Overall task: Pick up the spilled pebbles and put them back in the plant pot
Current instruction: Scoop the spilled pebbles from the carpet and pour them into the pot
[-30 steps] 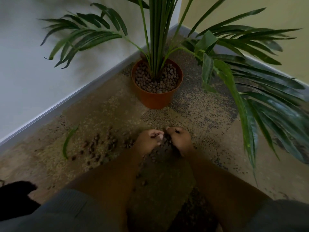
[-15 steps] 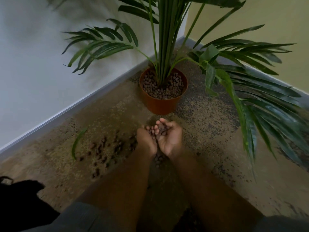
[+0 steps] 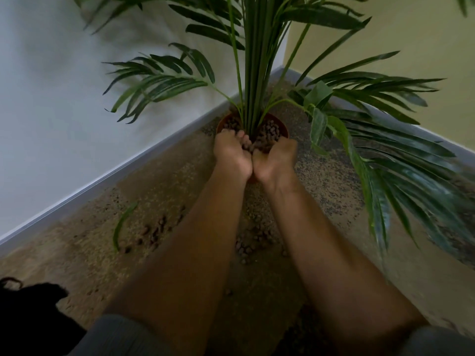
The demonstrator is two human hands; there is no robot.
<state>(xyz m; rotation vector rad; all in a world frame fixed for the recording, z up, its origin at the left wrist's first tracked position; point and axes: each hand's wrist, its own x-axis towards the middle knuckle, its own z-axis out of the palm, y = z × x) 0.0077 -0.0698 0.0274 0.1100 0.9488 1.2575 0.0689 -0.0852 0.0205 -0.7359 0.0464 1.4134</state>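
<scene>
The orange plant pot (image 3: 283,127) stands in the room's corner, filled with brown pebbles (image 3: 270,133) around green palm stems. My left hand (image 3: 231,152) and my right hand (image 3: 276,156) are cupped together, side by side, over the pot's near rim. A scoop of pebbles (image 3: 247,144) lies between the two palms. The pot's front wall is hidden behind my hands. Spilled pebbles lie on the carpet: one patch (image 3: 154,233) left of my left forearm, another patch (image 3: 253,242) between my forearms.
Long palm fronds (image 3: 385,160) spread low to the right of the pot and others (image 3: 159,83) to its left. A fallen green leaf (image 3: 122,223) lies on the carpet. White wall and skirting board (image 3: 102,183) run along the left. A black object (image 3: 28,314) sits bottom left.
My cupped hands rose from the carpet with a scoop of pebbles and moved forward until they reached the pot's near rim.
</scene>
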